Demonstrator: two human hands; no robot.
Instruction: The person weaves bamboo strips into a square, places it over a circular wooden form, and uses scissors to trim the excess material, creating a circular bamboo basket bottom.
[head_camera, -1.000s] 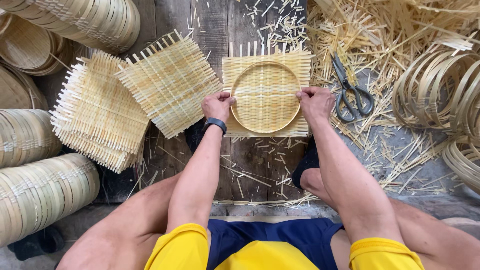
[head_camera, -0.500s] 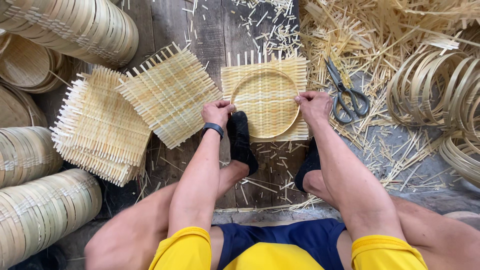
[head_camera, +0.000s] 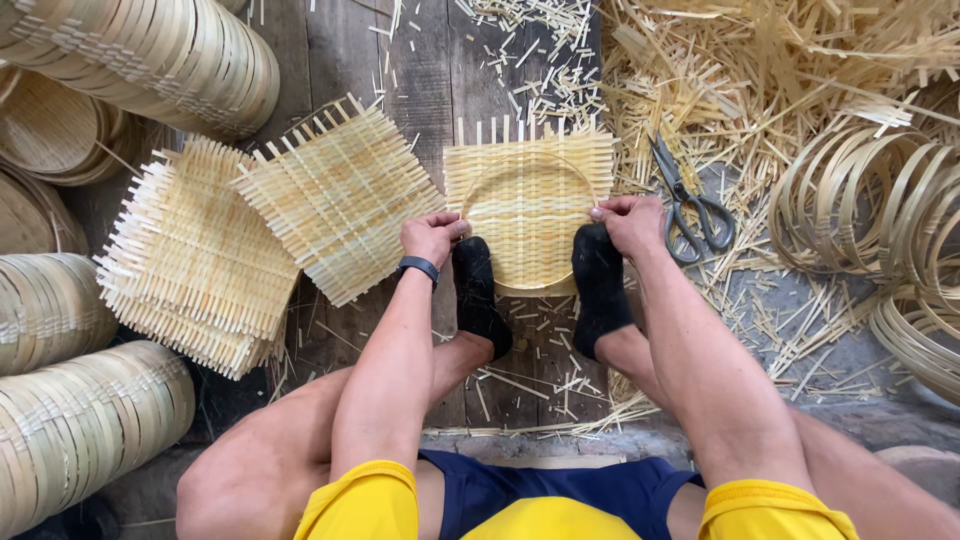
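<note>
Both socked feet (head_camera: 600, 285) now on woven mat (head_camera: 530, 200), hands (head_camera: 430, 237) pinching hoop (head_camera: 527, 215) edges

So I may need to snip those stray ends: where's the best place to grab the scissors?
Take the scissors by the two loop handles, coming from the near side with the right hand. They lie flat with handles toward the person and closed blades pointing away, just beside that hand.

- 2 hands: left (head_camera: 430, 238), right (head_camera: 628, 222)
- 2 black-socked feet (head_camera: 478, 290)
- 1 scissors (head_camera: 688, 205)
- 1 mat with hoop (head_camera: 528, 205)
- 1 loose mat (head_camera: 340, 195)
- 1 mat stack (head_camera: 195, 260)
</note>
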